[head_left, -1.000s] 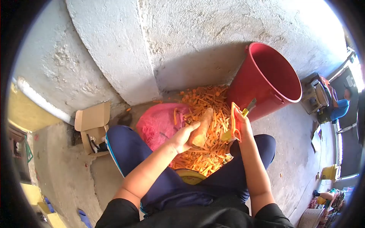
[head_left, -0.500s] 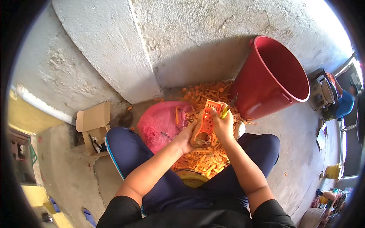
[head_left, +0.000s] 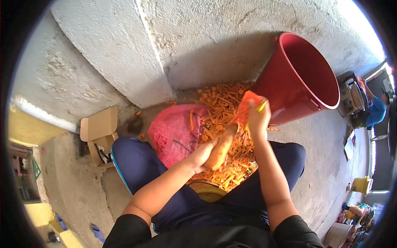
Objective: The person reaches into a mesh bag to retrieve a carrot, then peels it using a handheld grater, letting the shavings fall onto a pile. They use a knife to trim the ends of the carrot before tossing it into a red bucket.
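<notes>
My left hand [head_left: 200,158] is wrapped round the thick end of a large carrot [head_left: 222,149], which points away from me and to the right. In my right hand [head_left: 259,120] is an orange perforated hand grater [head_left: 247,104] with yellow-green parts, smeared by motion. The grater is just beyond the carrot's far tip. Beneath both hands spreads a heap of orange peels and carrot pieces [head_left: 231,171]. A pink mesh sack [head_left: 173,132] lies to the left of the heap.
A big red bin [head_left: 281,82] stands by the wall at the right. An open cardboard box [head_left: 99,126] with dark items is on the left. Between my legs is a yellow round rim [head_left: 206,194]. Other people [head_left: 375,111] are at the far right.
My right hand has swung the grater up and away from the carrot, and the carrot now shows along its length. My left hand has shifted slightly, keeping its hold.
</notes>
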{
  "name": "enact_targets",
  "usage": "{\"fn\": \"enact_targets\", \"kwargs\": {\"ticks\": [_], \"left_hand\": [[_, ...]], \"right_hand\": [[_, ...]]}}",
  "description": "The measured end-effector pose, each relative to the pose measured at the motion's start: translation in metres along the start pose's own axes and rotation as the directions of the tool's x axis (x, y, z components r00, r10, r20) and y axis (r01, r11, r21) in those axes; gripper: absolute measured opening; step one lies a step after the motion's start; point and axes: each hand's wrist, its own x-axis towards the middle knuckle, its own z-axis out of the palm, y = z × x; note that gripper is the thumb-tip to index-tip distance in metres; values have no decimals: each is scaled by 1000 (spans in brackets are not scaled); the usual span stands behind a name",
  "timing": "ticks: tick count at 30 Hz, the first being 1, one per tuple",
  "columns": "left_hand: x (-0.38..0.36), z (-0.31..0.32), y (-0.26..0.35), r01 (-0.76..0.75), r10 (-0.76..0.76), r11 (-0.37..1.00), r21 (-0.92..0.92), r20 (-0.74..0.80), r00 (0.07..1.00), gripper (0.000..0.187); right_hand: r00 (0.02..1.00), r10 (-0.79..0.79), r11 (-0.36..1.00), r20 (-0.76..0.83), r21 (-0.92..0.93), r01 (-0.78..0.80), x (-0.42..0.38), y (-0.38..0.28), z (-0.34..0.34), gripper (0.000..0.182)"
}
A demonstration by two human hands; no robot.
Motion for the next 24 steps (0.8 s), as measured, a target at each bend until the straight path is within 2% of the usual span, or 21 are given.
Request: {"fn": "enact_targets", "kwargs": {"ticks": [1, 2, 3, 4, 5, 7, 8, 9, 10, 11, 12, 14, 18, 22, 24], "left_hand": [[0, 0, -3, 6, -5, 999, 47, -2, 1000, 45], [0, 1, -4, 12, -12, 1000, 13, -9, 1000, 45], [-1, 2, -3, 16, -16, 1000, -20, -16, 1000, 45], [-2, 2, -2, 17, -18, 998, -53, -24, 1000, 44], [-1, -4, -1, -14, 14, 995, -102, -1, 1000, 42], [-2, 0, 9, -36, 26, 995, -95, -112, 993, 40], [-3, 1, 12, -47, 31, 995, -91, -168, 985, 40], [6, -11, 7, -125, 103, 986, -111, -185, 977, 36], [6, -11, 7, -118, 95, 986, -116, -185, 978, 35], [7, -10, 8, -108, 85, 987, -121, -184, 979, 34], [8, -9, 9, -98, 74, 987, -126, -182, 981, 33], [9, 0, 10, -111, 74, 973, -201, -183, 980, 33], [16, -11, 6, -126, 85, 971, -202, -200, 976, 33], [14, 0, 9, -105, 43, 970, -218, -271, 962, 31], [14, -1, 8, -113, 73, 983, -145, -257, 964, 34]], "right_hand": [[994, 16, 1000, -111, -7, -17, 15, 12, -4, 23], [976, 97, 990, -193, -81, -114, 24, 9, -11, 22], [960, 154, 987, -235, -3, -160, 34, 16, -15, 21], [940, 306, 952, -152, 69, -299, 37, 22, -21, 19], [967, 230, 968, -112, 130, -216, 35, 26, -20, 18], [998, 63, 981, -31, 184, -56, 14, 5, -12, 13], [995, 83, 929, 58, 357, -98, -1, -13, -7, 15], [978, 81, 934, 193, 329, -142, -16, -22, -6, 16], [968, 10, 957, 250, 277, -81, -30, -34, -6, 18], [939, 23, 947, 342, 293, -130, -41, -42, -7, 22], [907, 76, 865, 414, 424, -267, -50, -60, -9, 27], [932, 22, 941, 363, 306, -142, -58, -52, -2, 28], [926, 16, 935, 376, 322, -146, -58, -55, -2, 26], [925, 14, 976, 379, 197, -96, -59, -59, -4, 24], [933, 8, 985, 359, 160, -70, -59, -61, -4, 23]]}}
